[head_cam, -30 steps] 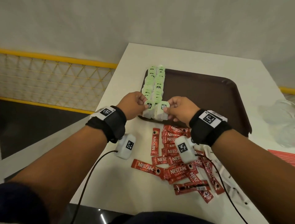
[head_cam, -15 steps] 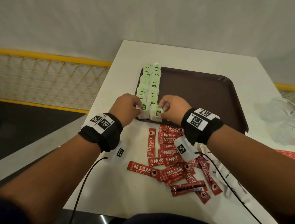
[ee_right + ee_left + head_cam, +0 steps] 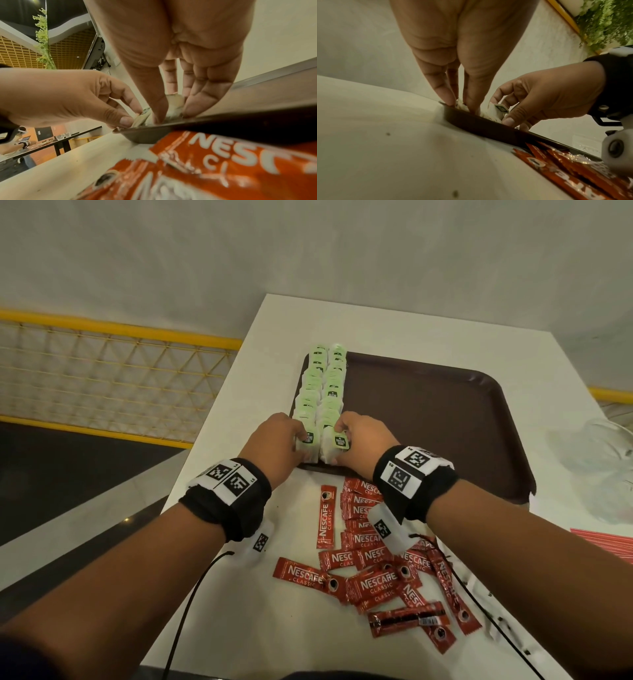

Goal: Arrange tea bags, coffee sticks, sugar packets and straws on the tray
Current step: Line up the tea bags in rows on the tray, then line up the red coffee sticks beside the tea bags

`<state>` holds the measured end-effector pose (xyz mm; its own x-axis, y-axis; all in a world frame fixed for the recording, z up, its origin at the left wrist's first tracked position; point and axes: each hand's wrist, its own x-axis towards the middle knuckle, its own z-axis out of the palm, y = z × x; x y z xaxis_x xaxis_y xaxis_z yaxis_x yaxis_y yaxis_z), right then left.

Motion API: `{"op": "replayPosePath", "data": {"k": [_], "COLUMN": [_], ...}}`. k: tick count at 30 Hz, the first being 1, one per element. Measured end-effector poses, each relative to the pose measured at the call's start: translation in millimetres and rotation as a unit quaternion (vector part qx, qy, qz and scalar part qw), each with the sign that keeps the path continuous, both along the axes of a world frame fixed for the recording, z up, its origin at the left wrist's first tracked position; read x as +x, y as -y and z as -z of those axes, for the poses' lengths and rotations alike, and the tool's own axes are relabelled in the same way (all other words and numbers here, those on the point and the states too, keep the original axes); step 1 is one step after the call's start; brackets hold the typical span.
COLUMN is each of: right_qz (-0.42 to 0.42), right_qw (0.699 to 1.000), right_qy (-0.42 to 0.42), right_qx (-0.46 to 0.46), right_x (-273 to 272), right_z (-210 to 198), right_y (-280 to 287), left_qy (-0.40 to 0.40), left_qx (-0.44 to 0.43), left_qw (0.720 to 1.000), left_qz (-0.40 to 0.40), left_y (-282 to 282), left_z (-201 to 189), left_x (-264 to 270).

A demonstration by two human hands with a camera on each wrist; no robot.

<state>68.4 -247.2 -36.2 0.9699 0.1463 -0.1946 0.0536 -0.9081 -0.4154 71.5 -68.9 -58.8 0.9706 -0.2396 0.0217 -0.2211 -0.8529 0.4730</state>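
Fingers (image 3: 471,102) of both hands are pinching tea bags at the tray's (image 3: 445,419) near-left corner.
The left hand (image 3: 277,440) is gripping one tea bag (image 3: 306,445); the right hand (image 3: 363,440) is gripping its neighbour (image 3: 334,448) just beside it.

Glossy red foil coffee sticks (image 3: 371,580), matt dark-brown plastic tray (image 3: 445,419), smooth white table (image 3: 239,604)

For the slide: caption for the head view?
Both hands set tea bags onto tray; Nescafé sticks wait.

A white bench (image 3: 274,611) carries a dark brown tray (image 3: 445,422). Just beside the tray's near rim lies a heap of red Nescafé coffee sticks (image 3: 373,580), with crumpled clear plastic (image 3: 596,470) near its right side.
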Motion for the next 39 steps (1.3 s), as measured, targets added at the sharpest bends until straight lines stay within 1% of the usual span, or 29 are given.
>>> {"op": "replayPosePath", "data": {"k": [5, 9, 12, 14, 18, 21, 24, 27, 29, 31, 34, 37, 39], "right_qz": [0.012, 0.043, 0.091, 0.114, 0.113, 0.107, 0.088, 0.055, 0.018, -0.02, -0.071, -0.105, -0.108], "right_qw": [1.0, 0.992, 0.983, 0.979, 0.978, 0.982, 0.99, 0.995, 0.997, 0.997, 0.995, 0.986, 0.98], "right_qy": [-0.013, -0.053, -0.08, -0.09, -0.105, -0.095, -0.059, -0.021, -0.027, -0.046, -0.075, -0.093, -0.093], "right_qx": [0.026, 0.103, 0.141, 0.144, 0.138, 0.123, 0.097, 0.078, 0.073, 0.053, -0.008, -0.09, -0.136], "right_x": [5.2, 4.4, 4.8, 6.7, 10.3, 10.0, 2.3, -17.2, -37.0, -59.6, -90.4, -112.8, -122.9], "right_z": [0.5, -1.4, 0.1, 1.7, 2.7, 0.4, -11.7, -32.6, -46.5, -54.8, -53.0, -42.3, -34.6], "right_y": [-1.3, 5.6, 9.8, 9.4, 3.0, 4.3, 14.2, 29.1, 38.7, 47.2, 60.2, 72.6, 79.9], "left_qy": [-0.008, -0.022, -0.021, -0.011, -0.022, -0.038, -0.034, -0.015, -0.018, -0.049, -0.076, -0.094, -0.091], "left_qx": [0.01, -0.009, -0.013, -0.016, -0.009, -0.02, -0.032, -0.039, -0.046, -0.053, -0.023, -0.002, 0.01], "left_qw": [1.0, 1.0, 1.0, 1.0, 1.0, 0.999, 0.999, 0.999, 0.996, 0.989, 0.976, 0.97, 0.97], "left_qz": [-0.005, -0.002, -0.012, -0.012, -0.003, -0.006, -0.004, 0.028, 0.071, 0.127, 0.203, 0.225, 0.224], "left_y": [-0.8, -5.4, -6.9, -6.6, -4.2, -6.3, -9.8, -6.0, -1.2, 3.0, 9.4, 18.3, 26.2], "left_z": [-0.9, -2.9, -5.1, -5.9, -6.7, -9.6, -19.2, -36.6, -47.9, -55.3, -54.6, -47.3, -41.1], "left_x": [2.0, -0.3, 0.6, 2.0, 2.8, 1.0, -4.1, -17.7, -32.2, -48.8, -70.0, -85.9, -95.2]}}
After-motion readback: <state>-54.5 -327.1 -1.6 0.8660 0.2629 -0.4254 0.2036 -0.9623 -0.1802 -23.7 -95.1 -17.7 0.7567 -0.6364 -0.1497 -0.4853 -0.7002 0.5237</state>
